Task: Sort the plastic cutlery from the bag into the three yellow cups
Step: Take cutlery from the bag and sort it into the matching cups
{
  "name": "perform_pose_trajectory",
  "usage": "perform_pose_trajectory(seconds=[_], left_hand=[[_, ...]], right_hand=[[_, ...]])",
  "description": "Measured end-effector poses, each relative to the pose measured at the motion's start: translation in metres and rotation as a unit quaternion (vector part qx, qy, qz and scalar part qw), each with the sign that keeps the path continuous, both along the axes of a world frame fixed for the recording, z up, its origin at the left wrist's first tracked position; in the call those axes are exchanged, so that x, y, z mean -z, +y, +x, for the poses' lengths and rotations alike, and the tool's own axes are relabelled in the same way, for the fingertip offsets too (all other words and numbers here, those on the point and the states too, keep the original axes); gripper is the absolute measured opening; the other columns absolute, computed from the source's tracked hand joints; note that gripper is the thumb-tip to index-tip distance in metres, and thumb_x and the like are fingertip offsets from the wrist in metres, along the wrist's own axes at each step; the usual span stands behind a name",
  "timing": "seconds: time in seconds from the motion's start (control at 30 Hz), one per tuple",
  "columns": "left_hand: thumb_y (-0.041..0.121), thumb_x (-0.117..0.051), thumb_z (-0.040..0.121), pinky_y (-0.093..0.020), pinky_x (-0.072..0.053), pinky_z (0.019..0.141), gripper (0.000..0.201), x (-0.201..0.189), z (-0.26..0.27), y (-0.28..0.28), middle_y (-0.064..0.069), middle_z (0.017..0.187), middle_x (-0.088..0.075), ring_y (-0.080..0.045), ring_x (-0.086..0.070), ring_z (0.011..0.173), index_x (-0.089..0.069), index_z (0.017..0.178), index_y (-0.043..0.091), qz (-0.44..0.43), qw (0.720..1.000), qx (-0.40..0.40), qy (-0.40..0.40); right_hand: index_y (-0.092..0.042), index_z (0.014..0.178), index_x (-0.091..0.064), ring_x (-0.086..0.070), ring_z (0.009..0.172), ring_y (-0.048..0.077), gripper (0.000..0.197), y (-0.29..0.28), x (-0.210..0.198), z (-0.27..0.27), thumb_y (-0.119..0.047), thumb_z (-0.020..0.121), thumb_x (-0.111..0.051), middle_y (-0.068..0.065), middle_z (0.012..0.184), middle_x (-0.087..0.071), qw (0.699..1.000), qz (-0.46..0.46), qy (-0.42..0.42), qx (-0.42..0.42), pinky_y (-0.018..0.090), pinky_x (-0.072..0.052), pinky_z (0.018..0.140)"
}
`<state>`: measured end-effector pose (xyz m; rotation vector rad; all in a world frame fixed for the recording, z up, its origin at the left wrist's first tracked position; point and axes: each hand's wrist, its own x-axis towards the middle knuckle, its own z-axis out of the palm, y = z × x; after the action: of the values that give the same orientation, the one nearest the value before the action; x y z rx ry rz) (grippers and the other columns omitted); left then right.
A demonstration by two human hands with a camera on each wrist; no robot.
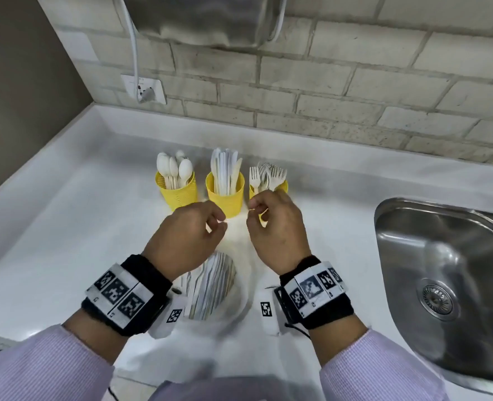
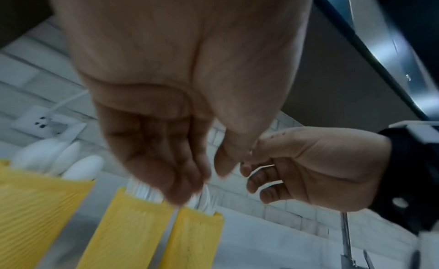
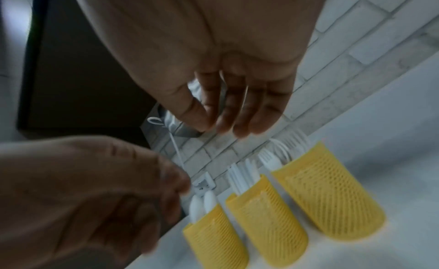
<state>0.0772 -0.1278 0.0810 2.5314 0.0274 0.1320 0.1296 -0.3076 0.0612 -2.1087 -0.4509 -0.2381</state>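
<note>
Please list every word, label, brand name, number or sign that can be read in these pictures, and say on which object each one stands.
No readable words, brands or numbers appear in any view.
Left hand wristband: black-and-white square code markers only; the tiny marks beside them are too small to read.
Right hand wristband: the same kind of markers, no legible text.
Yellow cups, wall socket, sink: no text visible.
</note>
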Motion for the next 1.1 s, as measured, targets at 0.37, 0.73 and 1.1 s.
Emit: perform_pose_trajectory(seconds=[0.37, 0.73, 1.1], left_hand=[[0.04, -0.064, 0.093, -0.03, -0.048, 0.069, 0.02, 0.072, -0.086, 0.016, 0.01, 0.081, -0.064, -0.012, -0.061, 0.076, -0.053, 0.08, 0.03, 0.052, 0.973, 0.02, 0.224], [0.047, -0.059, 0.095, -0.036, -0.048, 0.08, 0.037, 0.082, -0.086, 0.026, -0.004, 0.105, -0.062, -0.03, -0.066, 0.097, -0.052, 0.109, 0.014, 0.1, 0.957, -0.109, 0.248], [0.059, -0.072, 0.066, -0.033, -0.049, 0.072, 0.052, 0.104, -0.057, 0.009, -0.01, 0.092, -0.058, -0.027, -0.063, 0.089, -0.055, 0.085, 0.013, 0.022, 0.947, -0.142, 0.288]], right_hand=[[-0.019, 0.079, -0.06, -0.058, 0.072, 0.021, 0.018, 0.019, 0.058, -0.077, -0.022, 0.094, -0.051, -0.004, 0.073, -0.064, 0.923, -0.248, 0.166, -0.245, 0.034, -0.044, 0.064], [-0.017, 0.066, -0.04, -0.042, 0.059, 0.017, 0.037, 0.012, 0.07, -0.07, -0.031, 0.1, -0.042, -0.001, 0.068, -0.047, 0.851, -0.429, 0.211, -0.217, 0.034, -0.034, 0.07], [-0.015, 0.055, -0.038, -0.042, 0.044, 0.014, 0.048, 0.029, 0.09, -0.071, -0.032, 0.092, -0.064, -0.002, 0.049, -0.042, 0.903, -0.216, 0.367, -0.059, 0.024, -0.03, 0.043]])
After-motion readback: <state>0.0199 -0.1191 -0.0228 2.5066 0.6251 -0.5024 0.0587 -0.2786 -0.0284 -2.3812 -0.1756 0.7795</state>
